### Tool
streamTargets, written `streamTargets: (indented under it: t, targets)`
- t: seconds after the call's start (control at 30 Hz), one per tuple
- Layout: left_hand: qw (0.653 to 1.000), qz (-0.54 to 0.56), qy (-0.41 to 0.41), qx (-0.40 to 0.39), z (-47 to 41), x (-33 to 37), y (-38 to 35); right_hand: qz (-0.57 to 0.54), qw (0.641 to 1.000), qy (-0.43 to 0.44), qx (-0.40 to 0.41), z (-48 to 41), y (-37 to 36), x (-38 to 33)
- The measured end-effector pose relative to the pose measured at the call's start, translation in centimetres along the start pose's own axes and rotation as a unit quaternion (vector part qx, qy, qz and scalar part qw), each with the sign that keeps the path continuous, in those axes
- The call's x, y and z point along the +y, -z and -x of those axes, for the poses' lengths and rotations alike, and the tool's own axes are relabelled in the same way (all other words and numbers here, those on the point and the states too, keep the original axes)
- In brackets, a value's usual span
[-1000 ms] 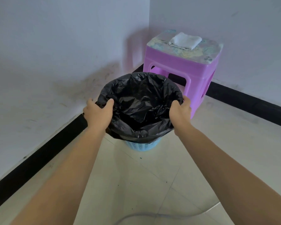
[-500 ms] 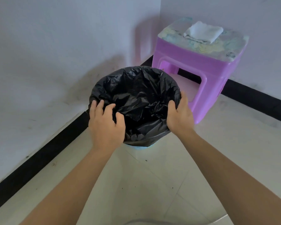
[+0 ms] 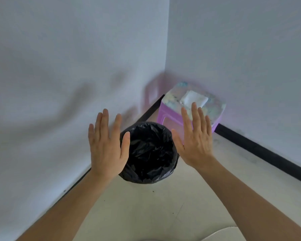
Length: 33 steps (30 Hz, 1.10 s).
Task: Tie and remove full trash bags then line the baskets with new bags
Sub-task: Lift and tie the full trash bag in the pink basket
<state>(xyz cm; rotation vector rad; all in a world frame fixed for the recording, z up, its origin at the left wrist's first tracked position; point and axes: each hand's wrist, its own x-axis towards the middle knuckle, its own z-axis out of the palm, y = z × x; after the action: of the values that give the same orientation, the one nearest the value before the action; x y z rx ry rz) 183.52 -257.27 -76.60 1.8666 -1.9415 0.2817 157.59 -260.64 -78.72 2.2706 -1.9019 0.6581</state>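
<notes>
A black trash bag (image 3: 149, 152) lines a round basket on the floor near the room corner; its edge is folded over the rim and hides the basket. My left hand (image 3: 106, 146) is raised to the left of the bag, palm down, fingers straight and spread, holding nothing. My right hand (image 3: 195, 140) is raised to the right of the bag in the same flat pose, also empty. Both hands hover above the bag without touching it.
A purple plastic stool (image 3: 169, 117) stands in the corner just behind the basket, with a folded white cloth (image 3: 192, 99) on its patterned top. White walls with a black baseboard (image 3: 268, 153) close in on the left and back. Pale floor tiles (image 3: 146, 209) lie in front.
Both hands let go of the bag's rim and lifted up with fingers straightened. The view pulled back and higher, so the basket looks smaller.
</notes>
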Motion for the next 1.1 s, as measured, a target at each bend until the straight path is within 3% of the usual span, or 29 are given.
streamTargets:
  t: [0.17, 0.4, 0.57, 0.7, 0.83, 0.97, 1.1]
  targets:
    - [0.997, -0.038, -0.051, 0.043, -10.2, 3.0, 17.0, 0.044, 0.998, 0.02, 0.051, -8.7, 17.5, -1.3]
    - [0.981, -0.061, -0.105, 0.148, -26.8, 9.4, 46.3, 0.075, 0.984, 0.061, 0.147, -23.7, 48.4, -4.8]
    - [0.961, -0.076, -0.12, 0.236, -33.0, 14.2, 62.1, 0.088, 0.966, 0.084, 0.23, -28.9, 66.4, -6.3]
    - [0.949, -0.052, -0.162, 0.266, -33.3, 17.0, 66.8, 0.108, 0.955, 0.075, 0.264, -27.6, 72.6, -6.2]
    - [0.946, 0.05, -0.194, 0.253, -33.0, 22.5, 66.8, 0.183, 0.946, 0.04, 0.263, -21.3, 76.6, -2.7]
    - [0.922, 0.187, -0.286, 0.183, -30.6, 33.3, 64.1, 0.285, 0.927, -0.074, 0.232, -9.1, 80.9, 3.8]
    - [0.86, 0.279, -0.412, 0.108, -22.4, 46.6, 63.7, 0.366, 0.878, -0.246, 0.184, 7.3, 86.9, 7.4]
